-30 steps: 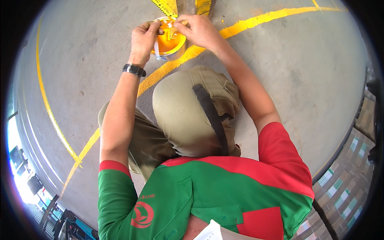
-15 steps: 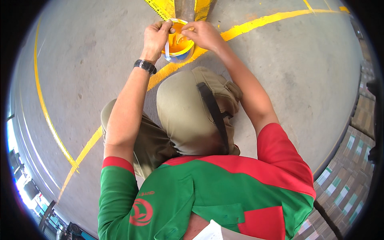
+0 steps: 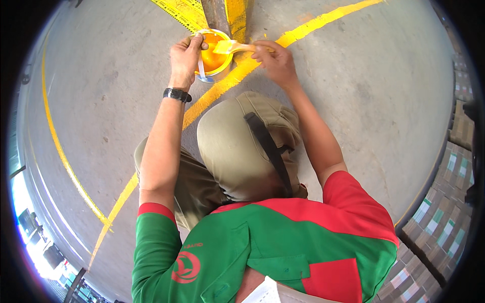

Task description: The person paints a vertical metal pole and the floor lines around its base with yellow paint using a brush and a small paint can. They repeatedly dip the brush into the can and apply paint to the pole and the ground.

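Left arm: reaches forward with the elbow only slightly bent, its forearm running up to the bucket's (image 3: 221, 75) left side.
Left hand (image 3: 185, 59): at the bucket's left rim, back of the hand up, thumb and forefinger pinched together on the bucket; whether on the rim or on the white strip (image 3: 201, 66), I cannot tell.
Right arm: elbow bent out to the right, forearm slanting up and inward, wrist to the right of the bucket.
Right hand (image 3: 276, 61): just right of the bucket, fingers curled around the handle of the paintbrush (image 3: 235, 47).
Paintbrush: one, lying nearly level across the bucket's right rim side, its yellow-coated bristles over the opening and pointing left.
Bucket: one, set on the floor ahead of the knee, with yellow paint (image 3: 214, 58) inside.
White strip: one, along the bucket's left side, below the left fingertips.
Watch: one, black (image 3: 177, 94), on the left wrist, below the bucket in view.
Post: one, yellow and brown (image 3: 216, 16), directly beyond the bucket.
Yellow floor lines: two; one (image 3: 203, 106) passes beside the bucket, the other (image 3: 59, 141) curves well to its left.
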Demonstrator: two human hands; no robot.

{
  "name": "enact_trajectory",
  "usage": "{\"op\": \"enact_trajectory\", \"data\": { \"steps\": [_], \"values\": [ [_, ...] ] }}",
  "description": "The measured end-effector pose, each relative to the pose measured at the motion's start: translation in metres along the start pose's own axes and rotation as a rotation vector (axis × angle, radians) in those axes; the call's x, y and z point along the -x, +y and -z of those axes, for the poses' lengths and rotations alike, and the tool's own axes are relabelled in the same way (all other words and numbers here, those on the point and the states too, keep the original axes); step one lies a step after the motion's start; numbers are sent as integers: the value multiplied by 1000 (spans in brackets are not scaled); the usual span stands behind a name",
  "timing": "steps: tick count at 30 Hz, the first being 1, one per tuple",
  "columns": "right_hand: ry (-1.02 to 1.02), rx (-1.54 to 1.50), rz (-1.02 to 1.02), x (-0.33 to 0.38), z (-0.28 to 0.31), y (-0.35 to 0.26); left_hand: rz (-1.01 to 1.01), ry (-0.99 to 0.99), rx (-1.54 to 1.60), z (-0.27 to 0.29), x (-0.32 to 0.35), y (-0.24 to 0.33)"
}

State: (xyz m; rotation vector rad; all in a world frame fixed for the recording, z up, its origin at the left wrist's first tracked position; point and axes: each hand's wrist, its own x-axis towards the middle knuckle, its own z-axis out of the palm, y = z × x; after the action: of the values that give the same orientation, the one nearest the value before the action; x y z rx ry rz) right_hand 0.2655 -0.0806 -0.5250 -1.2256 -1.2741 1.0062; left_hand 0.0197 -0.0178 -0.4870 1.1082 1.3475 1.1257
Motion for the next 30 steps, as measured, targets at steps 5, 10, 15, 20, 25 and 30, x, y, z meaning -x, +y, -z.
{"op": "enact_trajectory", "data": {
  "steps": [5, 10, 15, 20, 25, 30],
  "values": [
    [169, -30, -43, 3, 14, 8, -24, 33, -16, 6, -3, -7],
    [280, 91, 151, -17, 2, -16, -23, 60, -35, 18, -8, -8],
    [388, 18, 390, -10, 16, -57, -5, 77, -55, 34, -3, -4],
    [334, 347, 317, 1, 19, -17, -1, 112, -79, 44, -1, -4],
    [300, 421, 167, -28, -20, 19, 31, 128, -129, 52, -2, -8],
    [400, 188, 267, -18, 9, -22, 42, 141, -149, 65, 2, -5]
  ]
}}
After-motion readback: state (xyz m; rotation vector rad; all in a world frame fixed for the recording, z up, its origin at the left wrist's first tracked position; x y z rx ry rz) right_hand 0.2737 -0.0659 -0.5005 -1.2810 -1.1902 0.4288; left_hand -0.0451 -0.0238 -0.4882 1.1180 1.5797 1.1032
